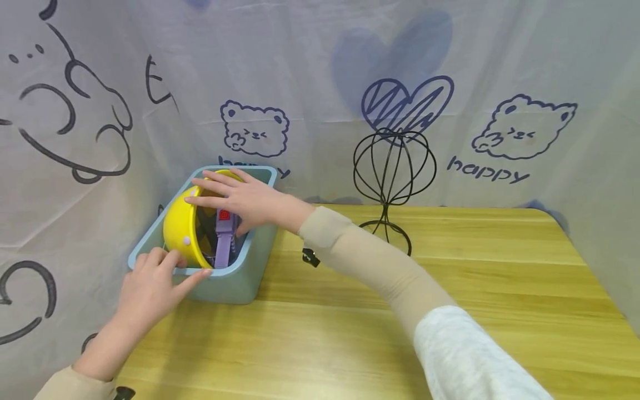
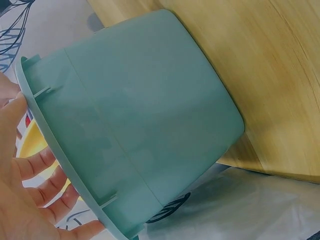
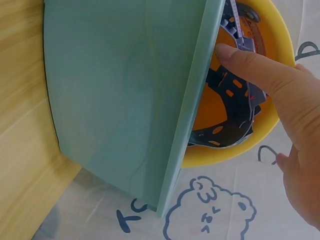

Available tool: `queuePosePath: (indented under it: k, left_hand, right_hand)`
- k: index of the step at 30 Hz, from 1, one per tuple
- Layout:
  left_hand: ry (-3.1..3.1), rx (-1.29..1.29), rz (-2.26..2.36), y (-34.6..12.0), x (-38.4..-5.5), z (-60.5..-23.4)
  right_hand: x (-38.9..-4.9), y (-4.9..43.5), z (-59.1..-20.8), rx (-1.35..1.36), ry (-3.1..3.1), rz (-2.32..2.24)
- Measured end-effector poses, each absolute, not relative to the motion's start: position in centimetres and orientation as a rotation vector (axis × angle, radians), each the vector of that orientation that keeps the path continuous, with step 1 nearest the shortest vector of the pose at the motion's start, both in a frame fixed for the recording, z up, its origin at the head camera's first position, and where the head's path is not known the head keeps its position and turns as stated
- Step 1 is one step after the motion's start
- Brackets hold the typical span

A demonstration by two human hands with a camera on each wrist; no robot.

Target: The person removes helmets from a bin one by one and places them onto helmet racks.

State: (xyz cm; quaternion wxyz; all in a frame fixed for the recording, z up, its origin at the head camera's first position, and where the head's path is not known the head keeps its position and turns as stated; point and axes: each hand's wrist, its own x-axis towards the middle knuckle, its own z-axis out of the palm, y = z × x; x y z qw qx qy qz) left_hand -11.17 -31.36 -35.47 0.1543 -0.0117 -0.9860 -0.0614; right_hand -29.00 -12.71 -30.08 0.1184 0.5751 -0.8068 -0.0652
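A yellow hard hat (image 1: pixel 179 221) lies on its side in a blue-green plastic bin (image 1: pixel 260 261), its hollow facing right. Inside it show a purple strap (image 1: pixel 226 238) with a red part and a dark headband (image 3: pixel 230 107). My right hand (image 1: pixel 250 201) rests over the hat with fingers spread and straight across its edge; the thumb (image 3: pixel 250 62) points down into the hollow. At the bin's near-left corner my left hand (image 1: pixel 152 286) grips the rim, its fingers bent over the edge beside the hat and its thumb along the rim. Those fingertips are partly hidden.
To the right of the bin a black wire stand (image 1: pixel 385 214) with a round cage top stands on the wooden table (image 1: pixel 350 333). A pale curtain (image 1: pixel 310 66) printed with bears and hearts hangs behind the table and at both sides.
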Motion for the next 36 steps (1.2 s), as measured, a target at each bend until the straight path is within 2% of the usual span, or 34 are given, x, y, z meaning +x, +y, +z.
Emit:
queuePosePath:
  k: [20, 36]
  left_hand:
    - [-2.797, -0.024, -0.166, -31.6, -11.2, -35.9]
    - [-2.828, 0.017, -0.166, -31.2, -11.0, -35.7]
  right_hand:
    - [-30.1, -13.0, -29.7, 1.697, -2.343, -0.126]
    - [-32.5, -9.9, -31.5, 1.742, -2.030, -0.017]
